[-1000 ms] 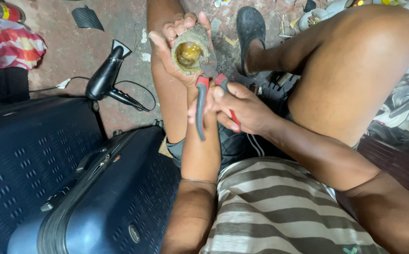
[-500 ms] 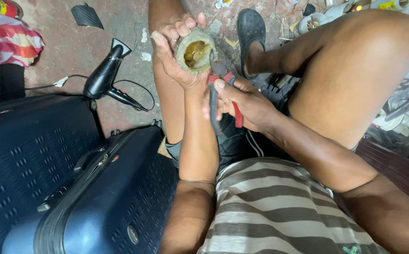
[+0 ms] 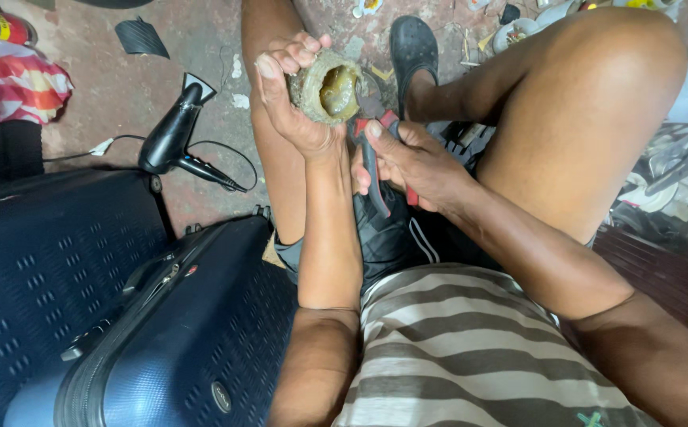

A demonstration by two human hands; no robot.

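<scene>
Head view, the only one I have. My left hand [image 3: 296,99] is up near 12 o'clock of the frame, fingers curled closed around a round, dirty greenish ring-shaped part [image 3: 325,87] with a brownish hollow in its middle. The thumb sits on its left edge and the fingertips [image 3: 300,49] wrap over the top rim. The hollow faces the camera.

My right hand [image 3: 415,162] is just at 4 o'clock from that part, closed around a pair of pliers [image 3: 375,150] with red and dark grips. The grips run down out of the fist toward 6 o'clock. The pliers' nose points up toward 11 o'clock and meets the right edge of the round part; I cannot tell if it bites the rim or only touches it.

Both hands are held above my lap, between my knees. A striped shirt [image 3: 454,356] fills the bottom middle.

On the floor at 10 o'clock lies a black hair dryer [image 3: 171,134] with its cord trailing right. A dark blue hard-shell suitcase [image 3: 154,340] takes up the lower left at 8 o'clock, and a second dark case [image 3: 35,253] sits left of it. A red-and-white striped cloth [image 3: 11,79] is at the far upper left. A black shoe [image 3: 413,51] is at 12 o'clock, just right of the round part.
</scene>
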